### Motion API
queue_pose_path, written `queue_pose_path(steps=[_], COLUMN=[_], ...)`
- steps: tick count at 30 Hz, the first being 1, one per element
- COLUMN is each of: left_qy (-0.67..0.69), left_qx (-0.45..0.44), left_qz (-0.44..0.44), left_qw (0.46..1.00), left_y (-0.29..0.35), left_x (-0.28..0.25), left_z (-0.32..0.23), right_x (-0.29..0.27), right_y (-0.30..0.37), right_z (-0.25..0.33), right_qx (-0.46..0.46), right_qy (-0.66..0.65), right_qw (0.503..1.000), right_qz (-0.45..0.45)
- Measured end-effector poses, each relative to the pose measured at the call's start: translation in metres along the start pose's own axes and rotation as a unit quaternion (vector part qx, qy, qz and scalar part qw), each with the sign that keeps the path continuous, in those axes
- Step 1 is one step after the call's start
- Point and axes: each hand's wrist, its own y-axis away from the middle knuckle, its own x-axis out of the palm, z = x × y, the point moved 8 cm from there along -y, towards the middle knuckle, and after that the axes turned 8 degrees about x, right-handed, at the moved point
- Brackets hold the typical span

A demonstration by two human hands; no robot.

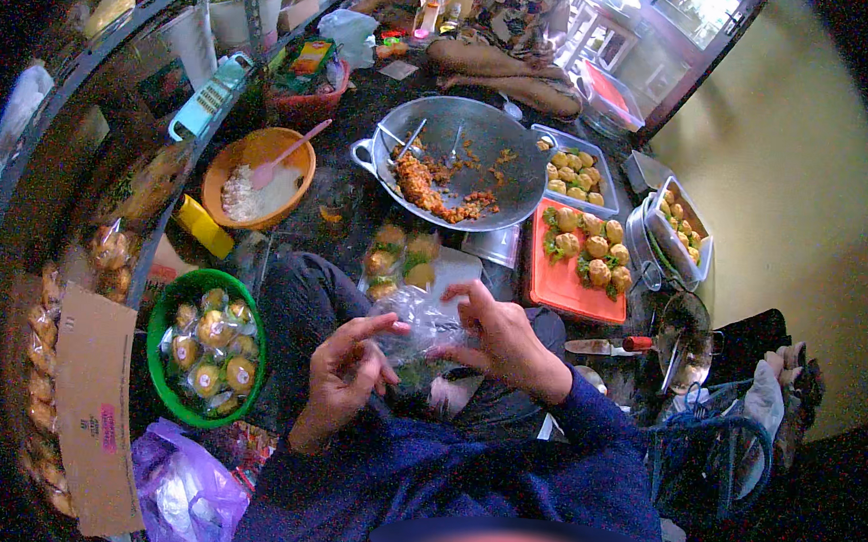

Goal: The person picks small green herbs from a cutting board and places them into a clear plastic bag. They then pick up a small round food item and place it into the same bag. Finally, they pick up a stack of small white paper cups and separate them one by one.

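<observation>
The left hand (342, 369) is half open, fingers loosely bent; the right hand (504, 343), wider, arches its fingers. Clear plastic (414, 319) sits between them above the lap — grip and long axis, I can't tell.

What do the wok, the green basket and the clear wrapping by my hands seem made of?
Wok: metal, perhaps aluminium; dull grey with soft sheen.
Green basket: probably satin plastic; even colour, smooth-looking rim.
Clear wrapping: apparently thin, glossy plastic film; see-through, with crinkled highlights.
</observation>
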Motion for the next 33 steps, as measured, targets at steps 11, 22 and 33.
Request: queue_pose_path(steps=[11, 22, 33], left_qy=[-0.266, 0.001, -0.067], left_qx=[0.167, -0.055, -0.015], left_qz=[0.131, 0.288, 0.387], left_qw=[0.940, 0.956, 0.919], left_y=[0.001, 0.007, 0.008], left_x=[0.006, 0.061, 0.083], left_z=[0.004, 0.079, 0.106], right_x=[0.015, -0.030, 0.028], right_y=[-0.002, 0.006, 0.060], right_z=[0.058, -0.035, 0.024], right_qx=[-0.042, 0.182, -0.138], right_qy=[-0.056, -0.238, 0.456], right_qw=[0.981, 0.954, 0.878], right_qz=[0.182, -0.032, 0.045])
